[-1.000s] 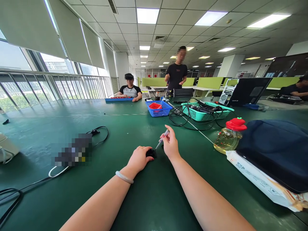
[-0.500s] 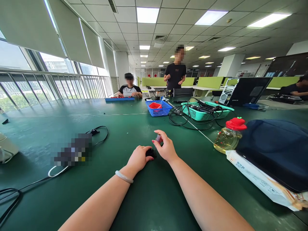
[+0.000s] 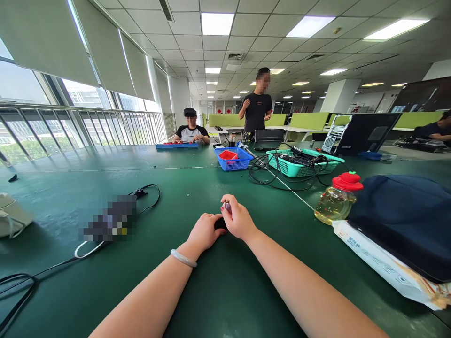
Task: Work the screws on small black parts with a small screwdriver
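On the green table [image 3: 197,300], my left hand [image 3: 203,232] grips a small rounded black object [image 3: 221,224], mostly hidden by my fingers, its kind unclear. My right hand [image 3: 239,219] is closed round the short purplish handle of a screwdriver [image 3: 227,206], held roughly upright just above the black object. The right fingers and thumb hide the screwdriver's lower end, so I cannot tell whether its tip touches the black object. Both hands are close together, the right one slightly higher.
To the left lie a blurred dark device [image 3: 111,218] and a black cable [image 3: 17,281]. Farther back stand a blue basket [image 3: 234,163] and a green basket [image 3: 299,168] of cables. On the right are a red-lidded bottle [image 3: 334,202], a wipes pack [image 3: 380,267] and a dark blue bag [image 3: 405,216]. Two people are beyond.
My right hand has shifted slightly left and down toward the black object, its fingers curled more tightly round the screwdriver handle. My left hand stays in place. The standing person's hand has risen.
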Available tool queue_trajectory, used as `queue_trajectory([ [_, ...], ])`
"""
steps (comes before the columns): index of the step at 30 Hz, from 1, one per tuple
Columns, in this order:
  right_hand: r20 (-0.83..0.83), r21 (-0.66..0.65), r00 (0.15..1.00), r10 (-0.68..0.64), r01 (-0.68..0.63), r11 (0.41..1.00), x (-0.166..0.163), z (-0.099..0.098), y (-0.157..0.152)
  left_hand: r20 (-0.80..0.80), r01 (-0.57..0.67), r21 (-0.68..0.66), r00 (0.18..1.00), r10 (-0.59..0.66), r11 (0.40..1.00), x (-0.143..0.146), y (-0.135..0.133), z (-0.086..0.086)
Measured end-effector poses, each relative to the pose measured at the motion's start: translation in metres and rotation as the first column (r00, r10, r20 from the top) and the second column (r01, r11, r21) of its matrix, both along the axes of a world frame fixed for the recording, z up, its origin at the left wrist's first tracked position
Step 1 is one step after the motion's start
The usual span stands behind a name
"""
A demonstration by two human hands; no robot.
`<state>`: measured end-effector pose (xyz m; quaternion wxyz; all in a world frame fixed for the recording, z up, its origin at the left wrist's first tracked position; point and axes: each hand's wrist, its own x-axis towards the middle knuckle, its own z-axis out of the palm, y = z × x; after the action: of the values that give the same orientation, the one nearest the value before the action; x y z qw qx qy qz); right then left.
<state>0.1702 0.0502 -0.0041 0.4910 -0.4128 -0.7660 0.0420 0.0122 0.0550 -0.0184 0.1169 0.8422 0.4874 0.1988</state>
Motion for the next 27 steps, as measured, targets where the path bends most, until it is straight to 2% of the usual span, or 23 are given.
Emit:
queue_trajectory([
  [5, 0.033, -0.063, 0.994, 0.103, -0.101, 0.993, 0.017, 0.000, -0.013, 0.032, 0.012, -0.018, 0.999, -0.012, 1.000, -0.002, -0.002, 0.001],
  [8, -0.006, -0.018, 0.990, 0.140, -0.140, 0.990, 0.025, -0.005, -0.020, 0.039, 0.017, -0.029, 0.999, -0.016, 0.999, -0.002, -0.002, 0.002],
  [11, -0.020, 0.020, 0.993, 0.117, -0.117, 0.993, 0.028, -0.008, -0.025, 0.026, -0.001, -0.020, 1.000, 0.002, 1.000, -0.002, -0.002, 0.002],
  [16, -0.074, 0.165, 0.989, 0.126, -0.113, 0.980, 0.020, -0.005, -0.035, 0.015, -0.027, -0.033, 1.000, 0.028, 0.999, -0.002, 0.000, 0.002],
  [21, 0.041, 0.227, 0.982, 0.182, -0.187, 0.956, 0.012, -0.008, -0.038, 0.054, 0.007, -0.018, 0.999, -0.006, 1.000, -0.003, 0.003, -0.001],
  [27, 0.077, 0.241, 0.987, 0.138, -0.152, 0.959, 0.013, -0.013, -0.032, 0.067, 0.036, 0.002, 0.997, -0.037, 0.999, -0.003, 0.004, -0.004],
])
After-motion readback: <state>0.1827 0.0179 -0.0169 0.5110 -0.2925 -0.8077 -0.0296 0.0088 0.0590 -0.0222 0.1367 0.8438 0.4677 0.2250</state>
